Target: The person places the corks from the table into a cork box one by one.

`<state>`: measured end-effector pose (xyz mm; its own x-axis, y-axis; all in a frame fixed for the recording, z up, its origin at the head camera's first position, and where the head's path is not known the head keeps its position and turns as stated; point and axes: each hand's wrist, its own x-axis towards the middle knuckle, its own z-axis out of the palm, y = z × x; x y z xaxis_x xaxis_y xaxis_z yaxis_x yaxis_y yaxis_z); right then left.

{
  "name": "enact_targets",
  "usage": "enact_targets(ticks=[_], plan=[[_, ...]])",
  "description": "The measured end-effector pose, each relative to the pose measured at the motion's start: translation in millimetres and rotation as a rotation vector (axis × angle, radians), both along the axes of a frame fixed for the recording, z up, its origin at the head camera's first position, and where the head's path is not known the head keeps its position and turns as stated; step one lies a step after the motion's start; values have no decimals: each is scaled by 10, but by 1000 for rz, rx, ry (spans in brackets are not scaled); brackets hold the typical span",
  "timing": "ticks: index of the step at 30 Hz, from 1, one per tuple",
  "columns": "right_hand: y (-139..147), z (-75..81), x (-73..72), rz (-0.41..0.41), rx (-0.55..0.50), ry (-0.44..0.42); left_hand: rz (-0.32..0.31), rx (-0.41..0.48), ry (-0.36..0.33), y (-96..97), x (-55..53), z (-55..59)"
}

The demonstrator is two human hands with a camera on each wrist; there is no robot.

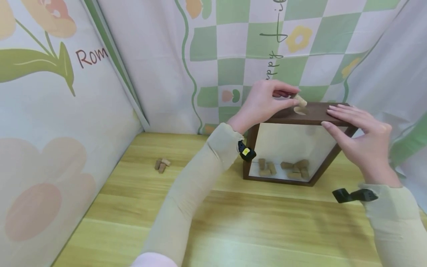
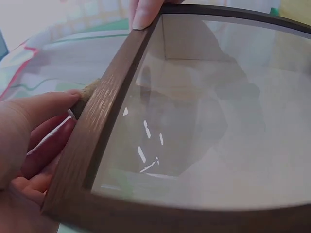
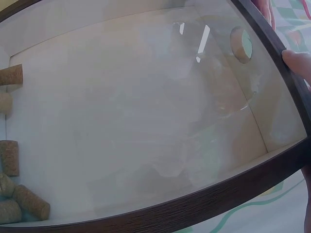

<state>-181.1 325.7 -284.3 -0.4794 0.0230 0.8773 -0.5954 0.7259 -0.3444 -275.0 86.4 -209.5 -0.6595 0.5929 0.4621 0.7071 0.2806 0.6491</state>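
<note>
- Nearest me: a pink cuff point(image 1: 155, 260) at the bottom edge, then my pale left sleeve point(image 1: 197, 193) and pale right sleeve point(image 1: 393, 226).
- A black device on each wrist: the left device point(image 1: 247, 152) has a yellow mark; the right device point(image 1: 355, 195) is plain.
- Under my arms, a wood-grain table point(image 1: 267, 222), light yellow-brown.
- My right hand point(image 1: 365, 135): fingers extended, not gripping, laid along the top of the box near its right end; thumb on the front edge.
- The box point(image 1: 317, 113): dark wood frame, clear front, pale back, upright on the table. Round hole point(image 1: 299, 110) in its top.
- Corks inside point(image 1: 295, 175) lie at the bottom of the box in two loose groups, left and right, some tilted or leaning on others.
- My left hand point(image 1: 267, 98): thumb and fingers pinching one cork point(image 1: 301, 100), held tilted just over the hole. Cannot tell whether its lower end touches the rim.
- Off to the left, well apart from the box, a small cluster of loose corks point(image 1: 162, 165) on the table.
- Behind everything: a green-and-white checked cloth point(image 1: 260, 40) with flowers and lettering. Left side, a pale flower-printed panel point(image 1: 40, 111) reading "Rom".
</note>
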Motion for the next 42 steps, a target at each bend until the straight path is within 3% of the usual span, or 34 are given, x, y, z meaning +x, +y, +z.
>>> enact_targets(ticks=[10, 22, 27, 32, 37, 42], plan=[[56, -32, -47, 2, 7, 2, 22, -141, 7, 119, -35, 7], [113, -75, -77, -12, 18, 2, 87, -48, -23, -56, -26, -25], [72, -50, -44, -6, 9, 4, 126, 39, -29, -274, -52, -39], [38, -31, -13, -8, 8, 7, 158, 175, -42, -574, -103, -123], [2, -14, 11, -6, -6, 2, 197, 273, -43, -995, -173, -292], [-38, 7, 39, 0, -22, -4, 333, 249, -52, -1498, -277, -525]])
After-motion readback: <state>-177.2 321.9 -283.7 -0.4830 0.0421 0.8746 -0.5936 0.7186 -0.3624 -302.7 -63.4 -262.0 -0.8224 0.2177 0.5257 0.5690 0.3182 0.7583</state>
